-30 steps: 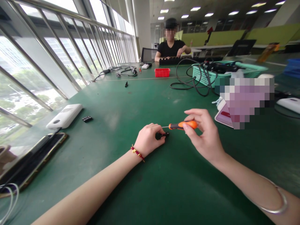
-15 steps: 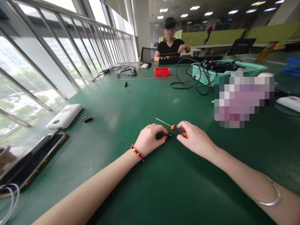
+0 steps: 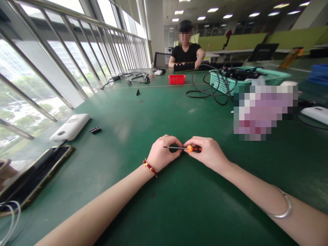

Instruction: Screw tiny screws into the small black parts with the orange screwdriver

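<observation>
My right hand (image 3: 210,153) is closed round a screwdriver (image 3: 190,148) with an orange and black handle. Its thin metal shaft points left, passing in front of the gap between my left thumb and forefinger. My left hand (image 3: 162,151), with a red and gold bracelet at the wrist, is closed in a pinch on a small black part. Fingers and the screwdriver now hide most of that part. The fingertips of both hands meet, or nearly so, low over the green table (image 3: 164,205).
To the left are a white power bank (image 3: 71,127), a small black piece (image 3: 95,130) and a phone (image 3: 38,174). Farther back stand a red bin (image 3: 176,79) and a teal basket (image 3: 222,83) with cables. A person (image 3: 186,51) sits opposite, behind a black rack.
My right hand has moved left to my left hand, and the screwdriver has swung from slanting up-left to nearly level. My left hand has stayed in place. The person opposite has lowered a hand.
</observation>
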`<action>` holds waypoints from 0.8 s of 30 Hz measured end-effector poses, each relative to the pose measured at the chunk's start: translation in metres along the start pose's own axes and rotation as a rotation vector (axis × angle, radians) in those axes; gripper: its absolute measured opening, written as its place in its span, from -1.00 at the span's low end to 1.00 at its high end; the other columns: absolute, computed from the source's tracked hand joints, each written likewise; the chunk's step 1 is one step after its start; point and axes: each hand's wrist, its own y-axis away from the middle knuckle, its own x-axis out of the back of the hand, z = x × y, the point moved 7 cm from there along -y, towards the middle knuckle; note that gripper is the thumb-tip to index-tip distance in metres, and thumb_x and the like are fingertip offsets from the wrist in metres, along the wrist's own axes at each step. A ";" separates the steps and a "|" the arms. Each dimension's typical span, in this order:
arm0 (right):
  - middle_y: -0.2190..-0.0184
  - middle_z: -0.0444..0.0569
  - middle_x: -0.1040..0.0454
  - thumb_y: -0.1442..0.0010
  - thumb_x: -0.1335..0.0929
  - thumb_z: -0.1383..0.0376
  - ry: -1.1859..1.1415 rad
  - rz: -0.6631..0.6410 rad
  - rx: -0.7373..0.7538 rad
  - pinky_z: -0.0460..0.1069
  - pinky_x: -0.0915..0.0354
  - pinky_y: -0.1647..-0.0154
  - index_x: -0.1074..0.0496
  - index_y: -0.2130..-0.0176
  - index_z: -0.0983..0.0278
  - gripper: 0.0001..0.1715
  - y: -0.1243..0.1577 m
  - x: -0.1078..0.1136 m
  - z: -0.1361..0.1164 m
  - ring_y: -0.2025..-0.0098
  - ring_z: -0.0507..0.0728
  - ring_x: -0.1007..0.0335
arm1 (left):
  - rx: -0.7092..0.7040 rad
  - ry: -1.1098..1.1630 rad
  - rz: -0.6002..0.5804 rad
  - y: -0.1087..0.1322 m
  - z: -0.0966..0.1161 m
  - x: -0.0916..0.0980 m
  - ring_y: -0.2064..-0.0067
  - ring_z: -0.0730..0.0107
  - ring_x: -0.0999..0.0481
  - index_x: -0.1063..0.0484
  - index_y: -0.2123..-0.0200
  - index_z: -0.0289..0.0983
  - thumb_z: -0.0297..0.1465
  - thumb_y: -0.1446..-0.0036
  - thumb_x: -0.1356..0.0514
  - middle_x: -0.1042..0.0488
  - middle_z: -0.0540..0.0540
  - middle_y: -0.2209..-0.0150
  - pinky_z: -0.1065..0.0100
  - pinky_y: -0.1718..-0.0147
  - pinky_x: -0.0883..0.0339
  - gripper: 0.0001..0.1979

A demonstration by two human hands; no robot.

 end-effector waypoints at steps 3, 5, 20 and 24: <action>0.44 -0.18 -0.47 0.03 -0.33 0.42 0.047 0.005 0.008 -0.12 -0.15 0.41 -0.47 0.42 0.19 -0.85 0.000 0.000 -0.002 0.42 0.01 -0.36 | -0.013 -0.029 -0.032 0.000 0.002 -0.002 0.29 0.36 -0.42 -0.46 0.46 -0.23 -0.52 0.11 -0.19 -0.50 0.01 0.42 0.36 0.27 -0.30 -0.89; 0.45 -0.19 -0.47 0.03 -0.34 0.42 0.092 0.008 0.015 -0.12 -0.13 0.44 -0.48 0.42 0.19 -0.84 0.001 0.000 -0.004 0.43 0.00 -0.36 | -0.014 -0.033 -0.050 0.000 0.002 -0.003 0.28 0.36 -0.42 -0.45 0.46 -0.23 -0.52 0.12 -0.20 -0.49 0.01 0.41 0.36 0.27 -0.29 -0.89; 0.44 -0.16 -0.49 0.05 -0.34 0.41 -0.004 0.020 -0.005 -0.11 -0.21 0.37 -0.51 0.39 0.19 -0.81 -0.002 -0.001 0.005 0.40 0.03 -0.39 | 0.006 0.009 -0.055 -0.001 -0.001 -0.003 0.27 0.34 -0.42 -0.47 0.41 -0.23 -0.46 0.08 -0.19 -0.51 -0.01 0.39 0.34 0.26 -0.30 -0.90; 0.43 -0.15 -0.49 0.04 -0.33 0.40 -0.024 0.003 -0.013 -0.09 -0.23 0.35 -0.50 0.40 0.19 -0.82 -0.002 -0.003 0.008 0.39 0.04 -0.39 | -0.012 0.019 -0.037 0.000 0.000 -0.002 0.28 0.35 -0.43 -0.48 0.42 -0.22 -0.45 0.07 -0.20 -0.52 -0.01 0.41 0.35 0.28 -0.31 -0.92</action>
